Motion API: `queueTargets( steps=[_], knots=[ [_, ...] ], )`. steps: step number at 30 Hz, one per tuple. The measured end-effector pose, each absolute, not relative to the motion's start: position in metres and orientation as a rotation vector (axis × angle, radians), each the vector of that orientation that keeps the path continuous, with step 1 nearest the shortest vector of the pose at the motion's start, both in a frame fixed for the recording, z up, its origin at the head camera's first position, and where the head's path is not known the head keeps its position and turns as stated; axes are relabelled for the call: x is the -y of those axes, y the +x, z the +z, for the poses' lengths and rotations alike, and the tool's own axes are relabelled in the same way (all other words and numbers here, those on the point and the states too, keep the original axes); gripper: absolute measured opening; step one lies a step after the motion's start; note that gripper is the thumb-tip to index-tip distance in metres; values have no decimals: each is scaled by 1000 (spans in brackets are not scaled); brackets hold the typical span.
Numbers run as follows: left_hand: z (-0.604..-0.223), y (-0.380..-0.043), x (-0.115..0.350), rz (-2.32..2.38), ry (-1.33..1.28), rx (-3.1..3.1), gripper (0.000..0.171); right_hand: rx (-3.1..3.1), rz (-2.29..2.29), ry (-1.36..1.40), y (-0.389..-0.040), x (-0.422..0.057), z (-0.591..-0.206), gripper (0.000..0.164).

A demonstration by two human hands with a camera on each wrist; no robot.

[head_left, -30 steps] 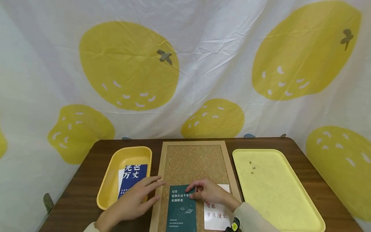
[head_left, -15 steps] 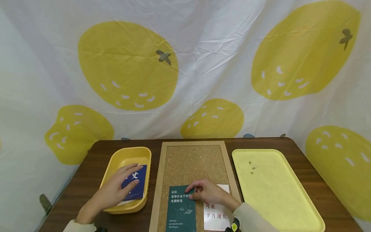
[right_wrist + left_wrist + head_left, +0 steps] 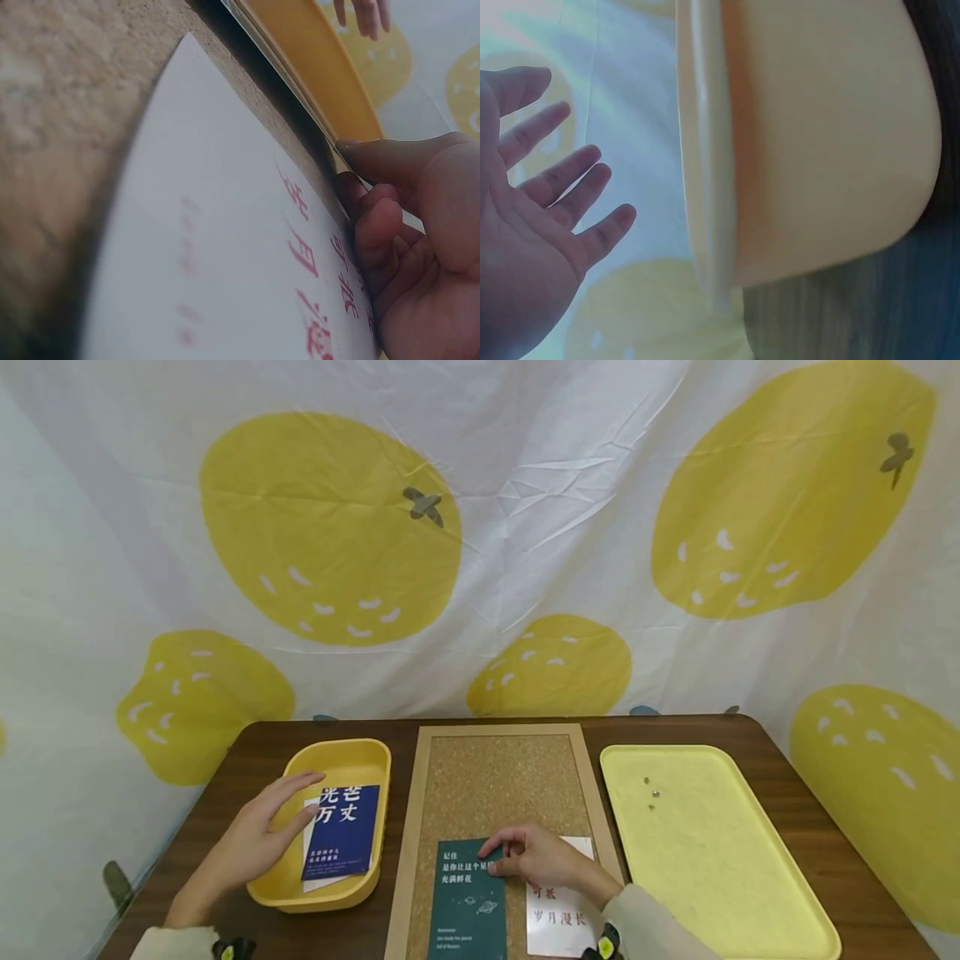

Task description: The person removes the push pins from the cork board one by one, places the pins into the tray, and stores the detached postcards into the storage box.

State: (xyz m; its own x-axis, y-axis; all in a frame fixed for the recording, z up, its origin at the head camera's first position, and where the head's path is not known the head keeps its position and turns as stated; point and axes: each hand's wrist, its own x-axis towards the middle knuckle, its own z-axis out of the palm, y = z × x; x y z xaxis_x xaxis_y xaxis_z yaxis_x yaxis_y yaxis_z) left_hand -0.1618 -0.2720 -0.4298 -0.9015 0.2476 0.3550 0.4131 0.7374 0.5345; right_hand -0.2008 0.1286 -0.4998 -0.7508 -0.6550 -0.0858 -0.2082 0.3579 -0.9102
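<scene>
In the head view my left hand (image 3: 258,843), fingers spread and empty, hovers at the left rim of a yellow plastic basin (image 3: 387,768). The left wrist view also shows that hand (image 3: 536,232) beside and above the basin's wall (image 3: 832,135). Inside the basin lie a blue card (image 3: 341,839) with white characters and a white card beneath it. My right hand (image 3: 536,857) pinches the upper right edge of a dark green card (image 3: 468,906) on the corkboard (image 3: 498,785). Its wrist passes over a white card (image 3: 558,922) with red characters, partly hiding it.
A pale yellow tray (image 3: 720,860) stands right of the board, with several tiny metallic pieces (image 3: 656,794) near its upper left corner. Everything rests on a dark wood table (image 3: 217,827). Behind hangs a white curtain (image 3: 510,560) printed with lemons.
My left hand has moved left, from beside the corkboard across the basin to its left rim, uncovering the blue card. The right hand and green card have stayed put.
</scene>
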Motion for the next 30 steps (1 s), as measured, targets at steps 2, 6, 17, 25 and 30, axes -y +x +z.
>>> queueTargets(
  steps=[2,6,17,25,30],
  knots=[
    [-430,-163,278,-940,-484,2673,36,-2192,-1369,-756,-201,-128,-500,16],
    [-432,-165,287,-1051,-404,2670,38,-2194,-1373,-753,-201,-128,-500,16],
    [-447,-174,308,-1321,-125,2757,59,-2195,-1380,-744,-199,-128,-500,16],
    [-458,-175,314,-1364,-21,2823,62,-2210,-1369,-760,-199,-128,-500,16],
    [-464,-177,316,-1468,37,2888,65,-2209,-1368,-744,-199,-128,-499,16]
  ],
)
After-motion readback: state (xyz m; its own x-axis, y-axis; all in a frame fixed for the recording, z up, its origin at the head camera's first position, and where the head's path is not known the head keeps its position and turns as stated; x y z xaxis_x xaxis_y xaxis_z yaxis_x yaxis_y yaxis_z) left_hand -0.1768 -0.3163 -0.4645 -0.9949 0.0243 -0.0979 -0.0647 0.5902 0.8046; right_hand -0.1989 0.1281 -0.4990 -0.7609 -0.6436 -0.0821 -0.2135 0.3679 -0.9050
